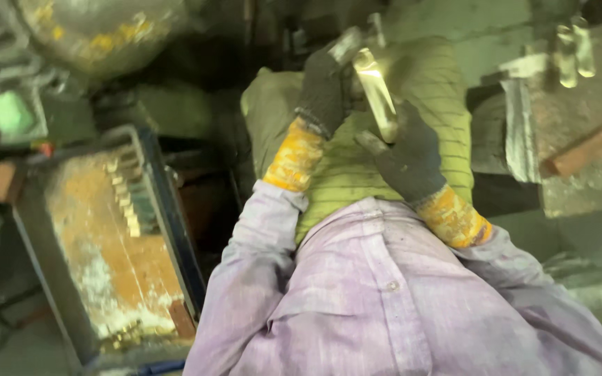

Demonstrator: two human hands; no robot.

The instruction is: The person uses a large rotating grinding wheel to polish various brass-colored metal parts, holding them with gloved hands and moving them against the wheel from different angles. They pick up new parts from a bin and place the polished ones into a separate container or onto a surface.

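While gripped at both ends, long shiny brass-coloured metal piece [376, 90] sits angled above lap, flat-sided, tapered, glare on upper face. Left hand [323, 90] in dark knit glove, fuzzy weave, fingers closed round top end of piece. Right hand [407, 154] in same dark knit glove, fingers clamped on lower end, one finger sticking out straight to the left. Both glove cuffs [295, 157] yellow-orange, stained, crinkled, rubbery look. Sleeves and shirt [384, 292] pale lilac, woven, creased, one small button showing. Under hands, olive-yellow cloth [426, 104] with thin dark stripes, draped over lap, soft and worn. Left of that, rectangular metal tray [175, 230] with dark blue rim, inside rusty orange and whitish, grainy; row of small brass-coloured bits [125, 195] lying inside near the top. Upper right, grey gritty worktop [593, 174], reddish brick-like block [583, 150] on it, two glassy rounded pieces [574, 52] at far edge, blurred. Upper left, dull rounded metal vessel [99, 28], yellow flecks, blurred.
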